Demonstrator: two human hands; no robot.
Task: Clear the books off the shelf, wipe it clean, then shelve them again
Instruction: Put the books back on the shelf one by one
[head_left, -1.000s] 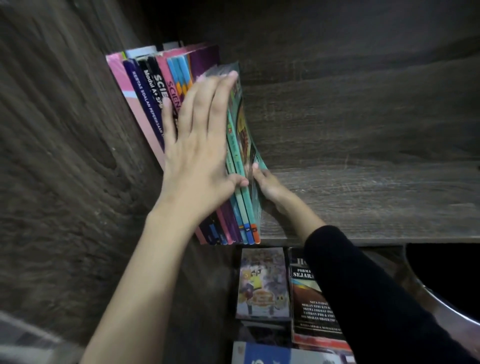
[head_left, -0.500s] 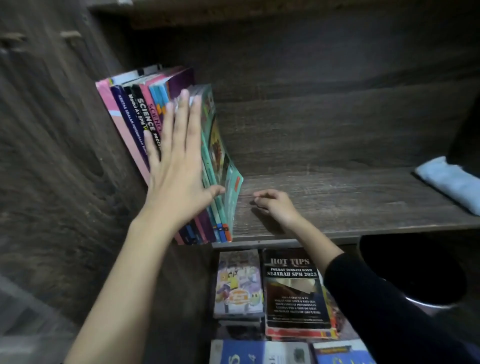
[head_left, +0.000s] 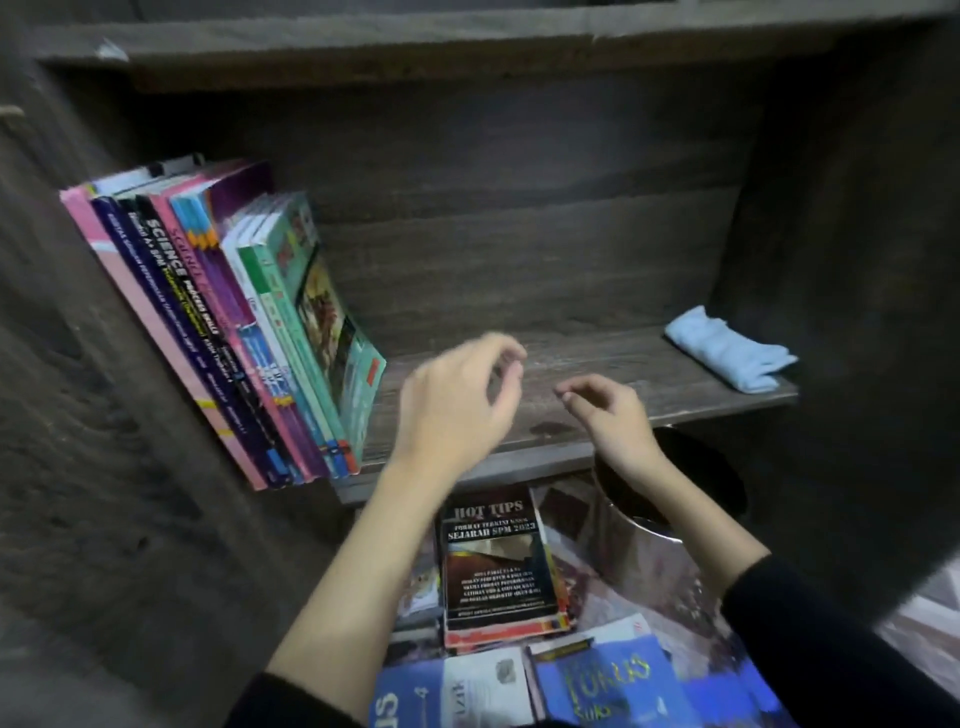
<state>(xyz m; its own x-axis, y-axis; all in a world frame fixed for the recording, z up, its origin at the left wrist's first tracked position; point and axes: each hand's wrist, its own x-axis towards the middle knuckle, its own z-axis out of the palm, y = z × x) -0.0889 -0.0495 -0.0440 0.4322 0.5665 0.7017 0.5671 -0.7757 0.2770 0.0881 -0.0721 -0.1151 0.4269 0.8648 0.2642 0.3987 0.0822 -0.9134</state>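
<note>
Shelf: dark wood-grain shelf unit (head_left: 130, 467); left side panel, back panel and one board in view.
Shelved books: row of thin paperback workbooks (head_left: 249, 332) with pink, navy, black, purple and teal spines; it stands at the left end of the board and leans left against the side panel.
Left hand (head_left: 457, 410): bare forearm with a black sleeve at the elbow; it hovers over the front of the board just right of the row, with fingers loosely curled, holding nothing and touching no book.
Floor stack: black-covered book marked "HOT TIPS" (head_left: 496, 561), lying flat on top of a pile below the board.
Loose books: blue-covered books (head_left: 597, 686) lying flat at the bottom edge.
Right hand (head_left: 608, 415): black sleeve; near the left hand, over the board's front edge, with fingers loosely curled and empty.
Bin: shiny metal cylinder (head_left: 654, 561) with a dark opening, under the board, beside the floor stack.
Cloth: folded pale blue cloth (head_left: 727, 353) on the right end of the board, well apart from the books.
</note>
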